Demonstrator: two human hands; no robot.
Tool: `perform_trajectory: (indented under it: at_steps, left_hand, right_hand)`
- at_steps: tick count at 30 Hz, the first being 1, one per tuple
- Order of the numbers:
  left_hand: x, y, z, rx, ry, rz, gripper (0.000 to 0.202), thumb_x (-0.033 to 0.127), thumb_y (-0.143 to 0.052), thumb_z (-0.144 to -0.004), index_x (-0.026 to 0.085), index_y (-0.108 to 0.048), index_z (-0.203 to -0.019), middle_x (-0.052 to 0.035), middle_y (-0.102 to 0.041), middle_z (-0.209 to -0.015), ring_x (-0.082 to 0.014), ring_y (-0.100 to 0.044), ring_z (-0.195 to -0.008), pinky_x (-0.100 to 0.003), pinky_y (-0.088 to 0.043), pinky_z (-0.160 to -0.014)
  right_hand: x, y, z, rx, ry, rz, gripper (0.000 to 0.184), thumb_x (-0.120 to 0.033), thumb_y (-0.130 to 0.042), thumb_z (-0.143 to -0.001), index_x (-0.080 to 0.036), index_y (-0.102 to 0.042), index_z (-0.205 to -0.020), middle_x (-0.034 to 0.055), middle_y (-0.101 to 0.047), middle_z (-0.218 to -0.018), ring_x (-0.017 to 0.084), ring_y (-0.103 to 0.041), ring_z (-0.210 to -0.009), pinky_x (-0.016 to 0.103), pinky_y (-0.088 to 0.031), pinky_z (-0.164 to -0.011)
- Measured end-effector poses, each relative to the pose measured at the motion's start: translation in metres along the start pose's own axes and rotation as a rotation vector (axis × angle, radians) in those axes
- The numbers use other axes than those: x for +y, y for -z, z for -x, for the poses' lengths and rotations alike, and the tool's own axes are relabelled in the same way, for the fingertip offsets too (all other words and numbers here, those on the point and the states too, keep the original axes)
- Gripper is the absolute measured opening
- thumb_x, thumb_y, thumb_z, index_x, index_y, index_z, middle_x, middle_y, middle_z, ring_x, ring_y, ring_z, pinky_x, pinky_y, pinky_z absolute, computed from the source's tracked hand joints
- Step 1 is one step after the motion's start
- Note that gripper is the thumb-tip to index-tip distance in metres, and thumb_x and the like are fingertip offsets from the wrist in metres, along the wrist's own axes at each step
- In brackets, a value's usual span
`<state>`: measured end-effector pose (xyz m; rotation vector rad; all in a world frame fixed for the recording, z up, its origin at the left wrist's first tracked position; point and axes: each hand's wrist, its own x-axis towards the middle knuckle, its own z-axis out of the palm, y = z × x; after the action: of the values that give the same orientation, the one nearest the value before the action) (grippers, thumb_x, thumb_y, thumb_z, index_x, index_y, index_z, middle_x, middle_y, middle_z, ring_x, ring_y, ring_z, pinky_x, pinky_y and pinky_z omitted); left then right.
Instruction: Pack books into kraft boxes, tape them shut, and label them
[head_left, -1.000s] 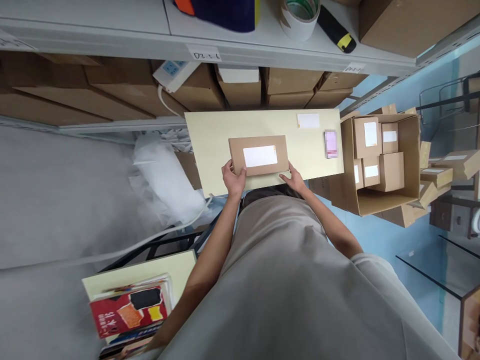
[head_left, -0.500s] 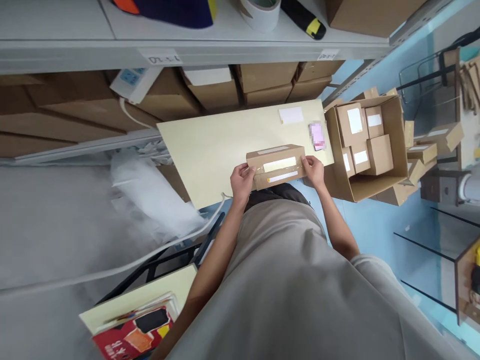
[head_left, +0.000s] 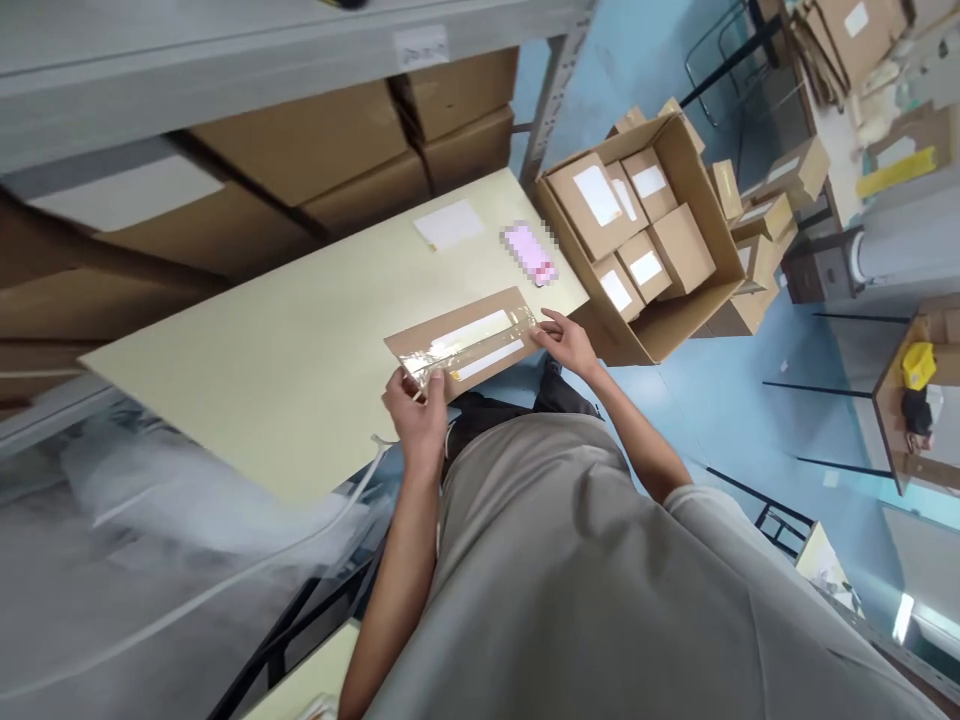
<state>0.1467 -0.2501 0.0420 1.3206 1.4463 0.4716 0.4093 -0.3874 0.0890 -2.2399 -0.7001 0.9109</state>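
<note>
A flat brown cardboard box with white labels and clear tape along its side is tilted up over the near edge of the pale yellow table. My left hand grips its left end, fingers closed around the corner. My right hand holds the box's right end with bent fingers.
A white label sheet and a pink phone lie on the table's far right. An open carton of several small labelled boxes stands on the blue floor at the right. Shelves with brown cartons run behind. White plastic wrap lies left.
The box has been lifted from lying flat and tipped onto its side, both hands still on its ends. My view has swung right and down, toward the carton.
</note>
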Motion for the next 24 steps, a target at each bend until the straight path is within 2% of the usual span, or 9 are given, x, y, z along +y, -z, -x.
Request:
perform_trajectory:
  at_steps: [3,6,10,15,18,20,22,24]
  left_hand:
    - [0.029,-0.031,0.013,-0.081,-0.089,-0.127,0.063,0.056,-0.082,-0.093,0.022,-0.069,-0.144,-0.0168,-0.061,-0.139,-0.0378,-0.069,-0.133,-0.057,-0.055,-0.128]
    - [0.062,-0.082,0.037,-0.147,-0.141,-0.196,0.059,0.052,-0.085,-0.091,0.023,-0.074,-0.141,-0.0153,-0.06,-0.133,-0.0369,-0.071,-0.127,-0.056,-0.059,-0.123]
    - [0.099,-0.169,0.083,-0.261,-0.16,-0.132,0.065,0.052,-0.088,-0.091,0.027,-0.072,-0.149,-0.0151,-0.061,-0.139,-0.0347,-0.071,-0.133,-0.051,-0.061,-0.122]
    - [0.136,-0.289,0.146,-0.588,-0.072,0.057,0.059,0.047,-0.084,-0.096,0.026,-0.069,-0.149,-0.0155,-0.062,-0.149,-0.0357,-0.069,-0.143,-0.056,-0.059,-0.126]
    - [0.145,-0.361,0.181,-0.703,-0.011,0.114,0.056,0.04,-0.085,-0.094,0.025,-0.069,-0.145,-0.0162,-0.063,-0.149,-0.0367,-0.067,-0.146,-0.057,-0.058,-0.127]
    - [0.143,-0.405,0.202,-0.739,0.012,0.14,0.061,0.036,-0.089,-0.091,0.025,-0.067,-0.146,-0.0168,-0.06,-0.153,-0.0368,-0.067,-0.146,-0.056,-0.06,-0.125]
    - [0.135,-0.442,0.218,-0.773,0.065,0.172,0.064,0.034,-0.09,-0.09,0.025,-0.063,-0.147,-0.0176,-0.058,-0.157,-0.0355,-0.07,-0.142,-0.056,-0.06,-0.124]
    - [0.126,-0.471,0.229,-0.791,0.117,0.171,0.066,0.033,-0.091,-0.089,0.025,-0.062,-0.148,-0.019,-0.057,-0.159,-0.0349,-0.069,-0.143,-0.055,-0.059,-0.125]
  right_hand:
    - [0.014,0.037,0.003,0.088,0.017,0.103,0.087,-0.078,-0.063,-0.108,-0.02,-0.059,-0.172,0.0123,-0.082,-0.143,0.037,-0.08,-0.135,0.053,-0.062,-0.124]
    - [0.043,0.09,0.005,0.2,0.035,0.158,0.085,-0.078,-0.06,-0.108,-0.016,-0.064,-0.166,0.017,-0.075,-0.147,0.039,-0.074,-0.139,0.051,-0.061,-0.124]
    - [0.106,0.18,0.005,0.311,0.037,0.109,0.075,-0.079,-0.062,-0.107,-0.019,-0.073,-0.152,0.0166,-0.072,-0.139,0.036,-0.074,-0.13,0.049,-0.063,-0.117]
    - [0.198,0.303,0.001,0.47,0.01,0.094,0.067,-0.082,-0.07,-0.1,-0.024,-0.074,-0.134,0.0138,-0.073,-0.129,0.032,-0.071,-0.12,0.053,-0.063,-0.109]
    - [0.249,0.364,-0.004,0.501,0.005,0.157,0.064,-0.081,-0.07,-0.1,-0.026,-0.073,-0.133,0.0139,-0.073,-0.131,0.033,-0.07,-0.121,0.056,-0.062,-0.111]
    - [0.278,0.393,-0.011,0.484,-0.003,0.205,0.066,-0.08,-0.068,-0.1,-0.025,-0.072,-0.135,0.0157,-0.073,-0.135,0.036,-0.07,-0.126,0.059,-0.06,-0.113]
    - [0.302,0.414,-0.021,0.445,-0.007,0.246,0.066,-0.078,-0.066,-0.101,-0.024,-0.071,-0.139,0.0174,-0.072,-0.138,0.038,-0.069,-0.13,0.062,-0.059,-0.116]
    - [0.322,0.426,-0.035,0.395,-0.012,0.279,0.065,-0.074,-0.064,-0.104,-0.023,-0.07,-0.144,0.0185,-0.071,-0.141,0.04,-0.068,-0.133,0.063,-0.057,-0.119]
